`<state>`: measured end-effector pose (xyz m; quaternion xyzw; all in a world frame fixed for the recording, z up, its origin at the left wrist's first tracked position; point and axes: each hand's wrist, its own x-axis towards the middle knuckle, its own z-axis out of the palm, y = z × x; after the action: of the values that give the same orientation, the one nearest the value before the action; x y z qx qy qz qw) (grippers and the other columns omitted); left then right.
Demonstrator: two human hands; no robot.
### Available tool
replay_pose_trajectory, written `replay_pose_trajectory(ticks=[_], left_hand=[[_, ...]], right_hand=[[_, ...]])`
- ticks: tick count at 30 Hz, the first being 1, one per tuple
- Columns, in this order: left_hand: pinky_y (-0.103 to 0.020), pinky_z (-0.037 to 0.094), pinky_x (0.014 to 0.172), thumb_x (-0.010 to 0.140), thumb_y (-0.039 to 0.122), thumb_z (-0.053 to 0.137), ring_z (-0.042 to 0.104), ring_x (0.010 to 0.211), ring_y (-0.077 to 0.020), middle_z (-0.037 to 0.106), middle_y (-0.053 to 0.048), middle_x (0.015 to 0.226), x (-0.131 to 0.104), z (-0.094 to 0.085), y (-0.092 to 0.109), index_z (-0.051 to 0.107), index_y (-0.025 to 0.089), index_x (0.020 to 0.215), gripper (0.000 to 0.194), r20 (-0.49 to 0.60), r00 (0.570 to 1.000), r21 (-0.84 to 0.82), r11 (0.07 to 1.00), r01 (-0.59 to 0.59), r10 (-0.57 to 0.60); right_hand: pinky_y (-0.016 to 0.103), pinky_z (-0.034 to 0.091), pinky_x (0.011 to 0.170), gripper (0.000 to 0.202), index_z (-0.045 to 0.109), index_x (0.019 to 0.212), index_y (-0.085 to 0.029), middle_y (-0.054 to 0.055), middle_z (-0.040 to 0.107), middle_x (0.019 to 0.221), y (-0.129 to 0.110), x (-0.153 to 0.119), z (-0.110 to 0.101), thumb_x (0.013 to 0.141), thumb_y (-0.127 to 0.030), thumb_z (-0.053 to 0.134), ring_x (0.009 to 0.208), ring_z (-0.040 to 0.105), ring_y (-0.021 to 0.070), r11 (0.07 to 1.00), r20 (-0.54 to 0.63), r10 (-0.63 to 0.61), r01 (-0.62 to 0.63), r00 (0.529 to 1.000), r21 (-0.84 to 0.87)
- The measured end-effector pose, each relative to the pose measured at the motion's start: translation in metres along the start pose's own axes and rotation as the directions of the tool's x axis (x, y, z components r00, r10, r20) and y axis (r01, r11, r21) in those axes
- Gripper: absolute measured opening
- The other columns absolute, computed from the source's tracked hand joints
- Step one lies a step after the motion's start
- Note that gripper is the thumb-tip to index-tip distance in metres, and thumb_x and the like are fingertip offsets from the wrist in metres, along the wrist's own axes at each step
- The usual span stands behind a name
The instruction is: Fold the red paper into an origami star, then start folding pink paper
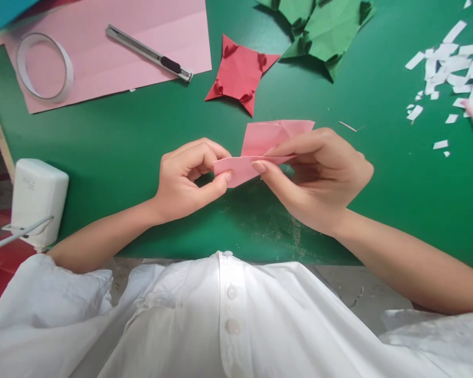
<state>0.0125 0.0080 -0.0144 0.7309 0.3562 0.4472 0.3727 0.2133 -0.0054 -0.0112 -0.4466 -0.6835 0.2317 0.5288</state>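
A folded piece of pink paper (260, 139) is held between both hands above the green table. My left hand (193, 178) pinches its left end between thumb and fingers. My right hand (319, 173) grips the right part, thumb below and index finger along the fold. One section of the paper stands up behind the front flap. Just beyond the hands lies a red folded paper shape (240, 73) with four points and curled bits near its corners. Green folded paper shapes (327, 34) rest farther back, right of the red one.
Pink sheets (90, 58) at the back left carry a roll of tape (69, 73) and a cutter knife (142, 50). A white device with a cable (39, 194) sits at the left edge. White paper scraps (453, 65) are scattered at the back right of the green table (114, 142).
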Motion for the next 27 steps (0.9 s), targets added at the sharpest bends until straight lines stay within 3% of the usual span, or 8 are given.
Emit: replay_pose_trajectory(ticks=[4, 8, 16, 19, 22, 27], left_hand=[[-0.023, 0.059, 0.063, 0.094, 0.030, 0.068, 0.069, 0.073, -0.0093, 0.067, 0.004, 0.080, -0.0004, 0.0000, 0.0013, 0.058, 0.021, 0.083, 0.018, 0.033, 0.998, -0.049, 0.997, 0.062, -0.060], [-0.024, 0.061, 0.066, 0.094, 0.038, 0.071, 0.070, 0.076, -0.0094, 0.070, 0.003, 0.086, 0.0003, -0.0002, 0.0028, 0.064, 0.023, 0.096, 0.017, 0.031, 0.993, -0.005, 0.993, 0.115, -0.114], [-0.024, 0.056, 0.059, 0.096, 0.032, 0.068, 0.069, 0.071, -0.0099, 0.073, 0.004, 0.080, 0.0024, -0.0023, -0.0016, 0.071, 0.024, 0.088, 0.011, 0.073, 0.993, -0.024, 0.995, 0.097, -0.095], [-0.024, 0.053, 0.057, 0.095, 0.029, 0.067, 0.065, 0.068, -0.0095, 0.071, 0.003, 0.078, 0.0016, -0.0030, -0.0018, 0.070, 0.023, 0.085, 0.012, 0.072, 0.991, -0.046, 0.992, 0.114, -0.111], [-0.025, 0.052, 0.058, 0.095, 0.028, 0.067, 0.063, 0.068, -0.0095, 0.069, 0.003, 0.077, 0.0014, -0.0032, -0.0026, 0.069, 0.023, 0.085, 0.012, 0.056, 0.994, -0.026, 0.996, 0.090, -0.089], [-0.024, 0.051, 0.057, 0.098, 0.036, 0.064, 0.062, 0.066, -0.0083, 0.067, 0.004, 0.075, 0.0021, -0.0032, -0.0051, 0.068, 0.024, 0.085, 0.017, 0.011, 0.998, 0.026, 0.998, 0.058, -0.058]], right_hand=[[0.025, 0.056, 0.047, 0.012, 0.067, 0.086, -0.025, -0.003, 0.073, 0.074, 0.0007, -0.0008, 0.0010, 0.092, -0.034, 0.072, 0.057, 0.065, 0.0114, 0.999, 0.016, 0.025, -0.024, 1.000, -0.047], [0.022, 0.054, 0.046, 0.010, 0.065, 0.086, -0.026, -0.005, 0.073, 0.073, 0.0019, 0.0004, 0.0019, 0.090, -0.023, 0.073, 0.056, 0.065, 0.0098, 0.998, 0.013, -0.059, 0.059, 0.998, -0.013], [0.019, 0.055, 0.051, 0.024, 0.066, 0.098, -0.030, -0.009, 0.073, 0.078, 0.0023, 0.0002, 0.0022, 0.085, -0.012, 0.075, 0.058, 0.067, 0.0074, 0.985, 0.089, -0.169, 0.168, 0.982, 0.028], [0.021, 0.056, 0.054, 0.039, 0.063, 0.118, -0.034, -0.006, 0.074, 0.100, -0.0011, -0.0013, 0.0038, 0.088, -0.013, 0.074, 0.065, 0.071, 0.0075, 0.992, 0.073, -0.107, 0.102, 0.992, 0.079], [0.023, 0.059, 0.058, 0.050, 0.057, 0.131, -0.034, -0.001, 0.069, 0.120, -0.0031, -0.0020, 0.0041, 0.087, -0.019, 0.077, 0.070, 0.073, 0.0089, 0.984, 0.083, 0.038, -0.052, 0.996, 0.172], [0.026, 0.059, 0.059, 0.016, 0.067, 0.091, -0.024, -0.003, 0.071, 0.080, 0.0022, -0.0012, 0.0021, 0.089, -0.036, 0.077, 0.067, 0.069, 0.0115, 0.945, 0.201, 0.229, -0.267, 0.953, 0.189]])
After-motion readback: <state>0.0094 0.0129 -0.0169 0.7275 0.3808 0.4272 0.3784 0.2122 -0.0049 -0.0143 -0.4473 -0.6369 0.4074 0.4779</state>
